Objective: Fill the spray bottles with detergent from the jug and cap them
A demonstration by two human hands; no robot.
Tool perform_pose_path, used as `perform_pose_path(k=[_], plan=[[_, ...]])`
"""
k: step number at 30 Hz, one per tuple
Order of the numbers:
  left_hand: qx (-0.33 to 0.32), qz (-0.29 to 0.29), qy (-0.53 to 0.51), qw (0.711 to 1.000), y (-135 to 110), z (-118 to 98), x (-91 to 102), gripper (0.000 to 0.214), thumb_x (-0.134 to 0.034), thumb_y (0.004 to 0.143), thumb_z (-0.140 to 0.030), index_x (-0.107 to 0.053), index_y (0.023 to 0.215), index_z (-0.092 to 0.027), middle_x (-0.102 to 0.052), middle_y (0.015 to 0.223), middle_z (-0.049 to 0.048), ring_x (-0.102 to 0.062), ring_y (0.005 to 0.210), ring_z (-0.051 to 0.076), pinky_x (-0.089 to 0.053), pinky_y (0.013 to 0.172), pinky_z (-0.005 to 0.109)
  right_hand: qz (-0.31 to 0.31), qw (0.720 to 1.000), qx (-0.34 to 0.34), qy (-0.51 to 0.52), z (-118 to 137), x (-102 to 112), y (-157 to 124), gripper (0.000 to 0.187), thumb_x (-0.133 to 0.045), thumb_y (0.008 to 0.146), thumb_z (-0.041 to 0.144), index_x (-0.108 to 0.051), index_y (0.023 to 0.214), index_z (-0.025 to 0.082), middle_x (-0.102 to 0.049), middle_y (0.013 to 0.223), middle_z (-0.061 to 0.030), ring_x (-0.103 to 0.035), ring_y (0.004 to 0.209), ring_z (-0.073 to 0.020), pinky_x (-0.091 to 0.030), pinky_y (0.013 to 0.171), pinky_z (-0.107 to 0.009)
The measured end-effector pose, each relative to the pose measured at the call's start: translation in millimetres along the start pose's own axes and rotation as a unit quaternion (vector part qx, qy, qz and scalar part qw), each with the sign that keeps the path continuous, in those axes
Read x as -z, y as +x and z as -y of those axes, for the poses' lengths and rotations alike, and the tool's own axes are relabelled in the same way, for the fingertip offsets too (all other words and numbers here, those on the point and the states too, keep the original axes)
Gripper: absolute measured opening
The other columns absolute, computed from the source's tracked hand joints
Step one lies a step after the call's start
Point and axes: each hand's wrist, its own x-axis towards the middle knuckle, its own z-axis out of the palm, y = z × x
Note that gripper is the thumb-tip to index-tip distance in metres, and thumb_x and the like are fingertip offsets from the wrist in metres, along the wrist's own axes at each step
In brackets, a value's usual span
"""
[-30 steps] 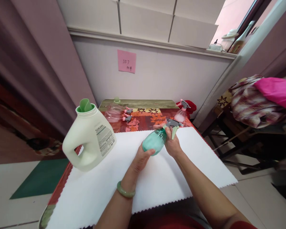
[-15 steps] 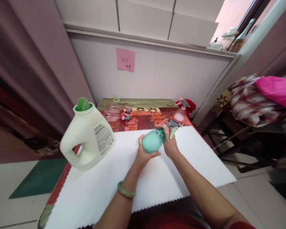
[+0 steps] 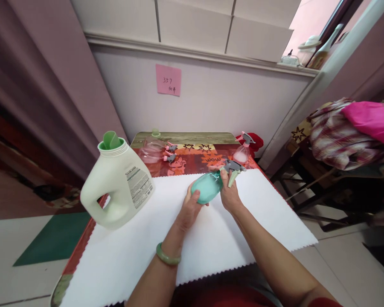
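A small teal spray bottle [image 3: 208,186] with a grey and green trigger head is held tilted above the white cloth [image 3: 192,230] on the table. My left hand [image 3: 188,209], with a green bangle on the wrist, grips the bottle's rounded base from below. My right hand [image 3: 230,195] is wrapped round the bottle's neck, just under the trigger head. A large pale green detergent jug [image 3: 117,185] with its green pour spout showing stands at the cloth's left edge.
Two pink spray bottles [image 3: 155,152] lie at the table's far left; another pink spray bottle [image 3: 243,151] stands at the far right. A pink note [image 3: 168,79] is stuck on the wall. A chair piled with clothes [image 3: 348,132] stands to the right.
My left hand has shifted its grip on the teal bottle's base, and the bottle has turned slightly. The right hand stays at the neck.
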Motion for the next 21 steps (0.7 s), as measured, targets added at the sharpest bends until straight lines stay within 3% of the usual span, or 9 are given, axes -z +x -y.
perform_pose_path(k=[5,10,13,15,18,21], plan=[[-0.084,-0.024,0.092,0.992,1.9,3.7,7.4,0.071,-0.088,0.072,-0.036,-0.049,0.131,-0.025,-0.060,0.128,0.0089,-0.060,0.108,0.023,-0.048,0.090,0.034,-0.034,0.999,-0.012,0.025,-6.6,-2.1,-1.6,0.038,-0.058,0.094,0.060,-0.065,0.103,0.024,-0.077,0.109,-0.0060,-0.069,0.103,-0.0232,-0.052,0.096,-0.039],[-0.080,-0.051,0.153,0.984,2.2,7.7,11.6,0.094,-0.097,0.054,-0.026,-0.047,0.133,-0.028,-0.059,0.121,0.0055,-0.062,0.101,0.023,-0.049,0.089,0.034,-0.030,0.999,0.003,-0.013,-3.6,-3.1,-6.9,0.038,-0.055,0.096,0.059,-0.067,0.102,0.023,-0.076,0.109,-0.0070,-0.068,0.107,-0.0235,-0.049,0.102,-0.040],[-0.040,-0.049,0.087,0.994,1.9,8.8,10.9,0.121,-0.098,0.051,-0.022,-0.031,0.151,-0.034,-0.058,0.133,0.0077,-0.062,0.116,0.028,-0.047,0.101,0.041,-0.012,1.000,0.019,-0.019,2.4,-6.8,-9.0,0.036,-0.054,0.096,0.057,-0.065,0.101,0.024,-0.076,0.109,-0.0072,-0.067,0.108,-0.0238,-0.049,0.102,-0.040],[-0.007,-0.043,0.017,0.999,1.3,7.7,9.4,0.128,-0.097,0.052,-0.019,-0.025,0.156,-0.035,-0.056,0.142,0.0097,-0.058,0.127,0.030,-0.042,0.110,0.046,0.002,0.999,0.029,-0.017,5.0,-9.6,-10.1,0.033,-0.056,0.096,0.057,-0.064,0.102,0.025,-0.075,0.109,-0.0069,-0.067,0.109,-0.0239,-0.049,0.101,-0.040],[0.000,-0.027,-0.043,0.999,0.3,2.5,8.7,0.110,-0.097,0.057,-0.023,-0.040,0.151,-0.029,-0.052,0.151,0.0129,-0.054,0.135,0.032,-0.039,0.114,0.046,0.010,0.999,0.033,-0.012,6.7,-11.4,-11.6,0.033,-0.057,0.095,0.057,-0.063,0.101,0.025,-0.075,0.109,-0.0066,-0.066,0.109,-0.0240,-0.049,0.100,-0.040],[0.065,0.034,-0.063,0.995,0.6,-4.1,12.3,0.082,-0.082,0.074,-0.061,-0.056,0.141,-0.022,-0.059,0.146,0.0182,-0.063,0.123,0.035,-0.054,0.095,0.046,0.020,0.999,0.037,-0.017,7.6,-7.9,-11.8,0.033,-0.056,0.096,0.057,-0.063,0.101,0.025,-0.074,0.108,-0.0065,-0.067,0.108,-0.0235,-0.049,0.100,-0.040]])
